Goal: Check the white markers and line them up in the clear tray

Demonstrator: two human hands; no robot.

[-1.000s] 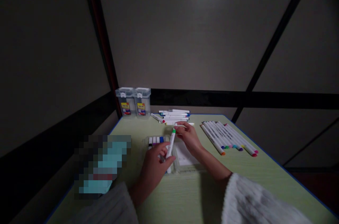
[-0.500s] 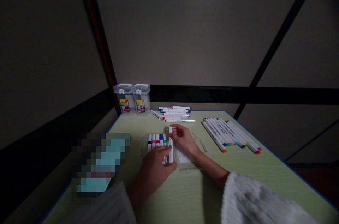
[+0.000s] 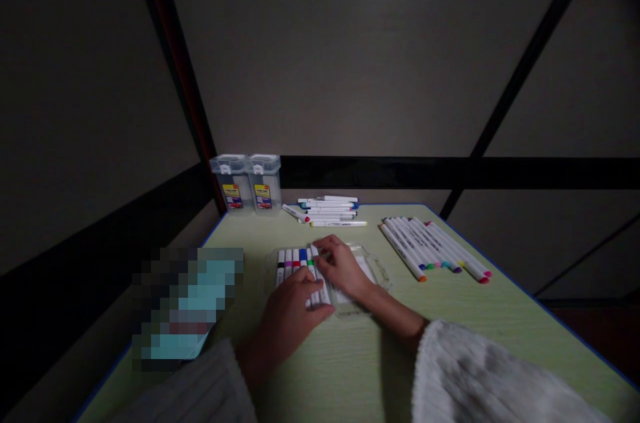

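Observation:
A white marker (image 3: 323,289) lies at the right end of a row of markers (image 3: 289,259) with black, purple, red, blue and green bands. The row rests in one side of an open clear plastic case (image 3: 351,309). My left hand (image 3: 286,312) reaches over the row, its thumb and forefinger closed about the near end of the white marker. At the marker's far end, the bent fingers of my right hand (image 3: 343,271) hold it. My hands hide parts of the row and of the case's other side, where a pale sheet (image 3: 367,268) shows.
Two clear lidded boxes (image 3: 264,186) stand at the back left corner. Loose white markers (image 3: 330,208) lie along the back edge, and more markers (image 3: 430,246) lie side by side at the right. A blurred-out turquoise object (image 3: 205,303) is at the left edge of the table (image 3: 345,370).
The white marker has tipped down from a raised position into line beside the green-banded one. My right fingers have moved slightly left and down with it. The view has shifted slightly.

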